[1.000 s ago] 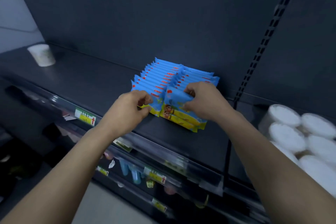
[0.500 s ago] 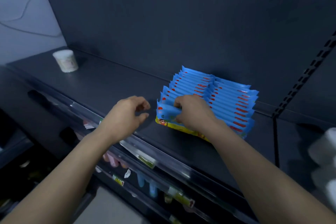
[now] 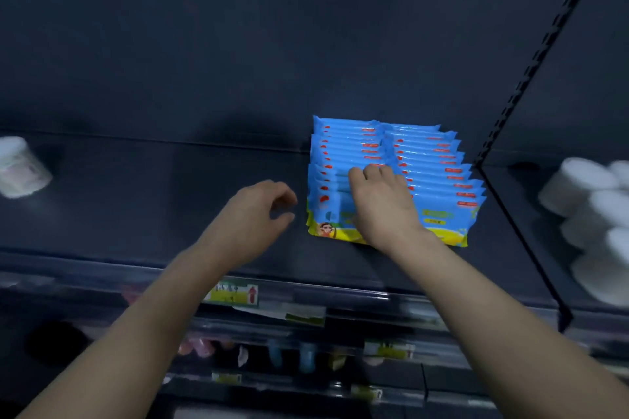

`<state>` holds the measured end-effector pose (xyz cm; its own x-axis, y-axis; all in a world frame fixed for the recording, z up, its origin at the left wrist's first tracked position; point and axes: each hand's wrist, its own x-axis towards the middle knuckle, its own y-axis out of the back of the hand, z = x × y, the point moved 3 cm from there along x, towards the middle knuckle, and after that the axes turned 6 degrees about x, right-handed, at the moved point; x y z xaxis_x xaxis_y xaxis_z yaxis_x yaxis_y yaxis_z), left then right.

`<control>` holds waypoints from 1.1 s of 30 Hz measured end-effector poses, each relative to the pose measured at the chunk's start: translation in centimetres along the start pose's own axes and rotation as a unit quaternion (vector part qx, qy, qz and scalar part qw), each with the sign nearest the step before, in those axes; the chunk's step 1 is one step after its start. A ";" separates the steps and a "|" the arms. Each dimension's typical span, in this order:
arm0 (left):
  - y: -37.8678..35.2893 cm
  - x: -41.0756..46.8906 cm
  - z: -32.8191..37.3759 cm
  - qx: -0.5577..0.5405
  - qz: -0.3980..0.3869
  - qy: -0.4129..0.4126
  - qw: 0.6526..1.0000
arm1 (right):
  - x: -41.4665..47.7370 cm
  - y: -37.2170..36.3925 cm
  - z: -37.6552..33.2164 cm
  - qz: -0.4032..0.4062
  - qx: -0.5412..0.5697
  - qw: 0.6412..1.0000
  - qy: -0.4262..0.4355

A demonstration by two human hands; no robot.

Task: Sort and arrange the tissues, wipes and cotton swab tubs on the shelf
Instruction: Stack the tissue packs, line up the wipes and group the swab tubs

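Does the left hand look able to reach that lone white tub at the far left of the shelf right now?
Probably yes. The left hand holds nothing, and no item stands on the shelf between it and the white tub, though it is a long sideways stretch.

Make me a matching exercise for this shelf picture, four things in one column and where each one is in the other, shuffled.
1 left hand
2 right hand
3 lone tub
4 tub cluster

A on the wipes
B far left of the shelf
C far right
D just left of the wipes, holding nothing

Pairs: 1-D, 2-A, 3-B, 4-C
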<state>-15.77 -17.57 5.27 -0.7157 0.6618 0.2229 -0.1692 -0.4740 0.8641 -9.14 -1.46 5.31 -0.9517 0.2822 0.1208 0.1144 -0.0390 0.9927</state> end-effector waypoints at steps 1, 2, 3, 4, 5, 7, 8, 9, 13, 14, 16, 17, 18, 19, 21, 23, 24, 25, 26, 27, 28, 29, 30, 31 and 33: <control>-0.1 0.2 -0.2 -0.005 0.000 -0.008 1.000 | 0.0 0.1 0.0 -0.005 -0.003 1.000 -0.005; -0.1 0.4 -0.5 -0.009 -0.001 -0.014 1.000 | 0.0 0.2 0.0 -0.009 -0.002 1.000 -0.010; -0.2 0.6 -0.8 -0.012 -0.002 -0.020 1.000 | 0.0 0.4 0.1 -0.012 0.003 1.000 -0.014; -0.3 0.8 -1.0 -0.014 -0.002 -0.022 1.000 | 0.1 0.6 0.0 -0.012 0.013 1.000 -0.018; -0.2 1.0 -1.3 -0.016 -0.002 -0.021 1.000 | 0.4 1.0 -0.1 -0.009 0.028 0.999 -0.017; 0.1 1.3 -2.0 -0.019 0.006 -0.019 1.000 | 1.2 1.8 -0.8 0.005 0.069 0.998 -0.003; 0.4 1.4 -2.4 -0.020 0.012 -0.017 1.000 | 1.8 2.1 -1.3 0.012 0.091 0.996 0.010; 0.8 1.4 -2.9 -0.017 0.017 -0.011 1.000 | 2.5 2.4 -1.8 0.018 0.110 0.993 0.024; 3.7 1.2 -6.5 0.012 0.043 0.048 0.998 | 6.5 2.9 -5.2 0.027 0.168 0.982 0.084; 4.5 0.9 -7.6 0.020 0.059 0.066 0.996 | 7.5 2.9 -6.4 0.021 0.170 0.980 0.105; 6.5 -0.1 -10.0 0.031 0.098 0.110 0.989 | 9.6 2.7 -9.4 0.007 0.172 0.973 0.153; 7.2 -0.6 -10.9 0.032 0.108 0.129 0.985 | 10.3 2.7 -10.4 0.002 0.173 0.971 0.167; 7.9 -1.1 -12.0 0.036 0.115 0.151 0.981 | 10.9 2.7 -11.6 -0.004 0.175 0.968 0.181; 8.8 -1.9 -13.2 0.044 0.122 0.175 0.976 | 11.6 2.7 -13.2 -0.011 0.180 0.963 0.200; 10.5 -3.1 -15.7 0.055 0.141 0.218 0.964 | 12.8 2.7 -16.2 -0.031 0.184 0.955 0.229; 12.3 -4.1 -18.4 0.061 0.160 0.267 0.948 | 13.9 2.6 -19.0 -0.047 0.183 0.950 0.250; 13.2 -4.4 -19.9 0.065 0.169 0.293 0.939 | 14.5 2.5 -20.4 -0.049 0.181 0.948 0.258; 14.0 -4.6 -21.5 0.072 0.175 0.319 0.929 | 15.1 2.4 -21.7 -0.050 0.180 0.946 0.264; 14.9 -4.6 -23.2 0.080 0.178 0.342 0.919 | 15.8 2.2 -22.8 -0.051 0.181 0.945 0.267; 15.7 -4.5 -24.8 0.089 0.180 0.362 0.910 | 16.3 2.0 -23.9 -0.054 0.184 0.945 0.266; 16.5 -4.3 -26.5 0.098 0.178 0.379 0.903 | 16.9 1.8 -24.8 -0.055 0.186 0.945 0.263; 17.3 -3.9 -28.2 0.105 0.169 0.396 0.896 | 17.4 1.6 -25.6 -0.057 0.189 0.946 0.257; 18.0 -3.5 -29.7 0.110 0.153 0.414 0.890 | 17.9 1.3 -26.3 -0.060 0.192 0.947 0.250; 18.7 -3.0 -31.0 0.111 0.132 0.432 0.885 | 18.4 1.0 -27.0 -0.065 0.194 0.948 0.243; 19.8 -2.0 -33.4 0.099 0.088 0.460 0.878 | 19.2 0.4 -27.9 -0.075 0.197 0.950 0.229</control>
<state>-40.32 -47.68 6.87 -0.9788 -0.2038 -0.0187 0.0554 -0.3520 0.9344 -35.36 -22.84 7.88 -0.9796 -0.1943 0.0518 -0.0212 0.3563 0.9341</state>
